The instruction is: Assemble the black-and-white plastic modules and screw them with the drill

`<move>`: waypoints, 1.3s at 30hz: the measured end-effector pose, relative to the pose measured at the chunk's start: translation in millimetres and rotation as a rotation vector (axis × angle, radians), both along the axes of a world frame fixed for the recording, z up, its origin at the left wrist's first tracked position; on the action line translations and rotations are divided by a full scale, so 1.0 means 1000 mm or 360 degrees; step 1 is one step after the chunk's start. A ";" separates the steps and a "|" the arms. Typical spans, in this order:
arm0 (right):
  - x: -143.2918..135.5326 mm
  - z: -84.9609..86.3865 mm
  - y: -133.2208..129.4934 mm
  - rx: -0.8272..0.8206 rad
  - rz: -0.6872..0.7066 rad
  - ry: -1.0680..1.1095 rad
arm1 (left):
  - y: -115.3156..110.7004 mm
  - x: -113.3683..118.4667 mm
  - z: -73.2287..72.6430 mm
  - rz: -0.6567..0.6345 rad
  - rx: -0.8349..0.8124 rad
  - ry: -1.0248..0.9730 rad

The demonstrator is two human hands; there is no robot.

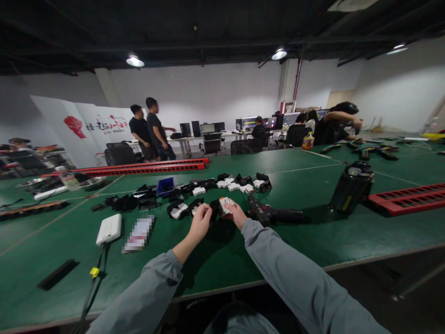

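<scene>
Over the near half of the green table, my right hand [237,214] is closed on a small white plastic part [226,205] with a bit of orange at its upper edge. A black plastic piece [214,208] sits directly against its left side. My left hand [200,222] is closed in a pinch at that black piece, the fingertips partly hidden. Just right of my right hand lies a black cordless drill [264,211], its handle pointing right. Beyond my hands are several white and black plastic parts [199,190], one group [178,210] close to my left hand.
A blue bin [166,186] stands among black parts. Left lie a white cabled box [109,229], a blurred flat item [139,234] and a black strip [58,273]. A dark cylindrical device [351,188] and red slotted rails [410,199] occupy the right. A person [335,123] works across the table.
</scene>
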State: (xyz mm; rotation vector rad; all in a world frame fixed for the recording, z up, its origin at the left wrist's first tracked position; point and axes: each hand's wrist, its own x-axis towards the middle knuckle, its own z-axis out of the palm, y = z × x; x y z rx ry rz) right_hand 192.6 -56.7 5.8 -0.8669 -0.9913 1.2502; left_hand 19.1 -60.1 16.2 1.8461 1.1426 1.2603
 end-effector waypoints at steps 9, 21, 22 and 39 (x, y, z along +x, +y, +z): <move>-0.007 0.000 -0.012 0.0088 0.0220 -0.0048 | 0.009 -0.003 -0.002 -0.0040 -0.0306 -0.0307; 0.004 0.019 -0.027 0.0789 -0.0236 -0.1085 | 0.016 -0.009 -0.003 -0.0079 -0.0559 -0.0823; 0.004 0.021 -0.030 0.0876 -0.0268 -0.1256 | 0.016 -0.009 -0.003 -0.0078 -0.0568 -0.0860; 0.001 0.028 -0.035 0.1214 -0.0371 -0.1763 | 0.013 -0.006 0.003 0.0075 -0.0410 -0.0747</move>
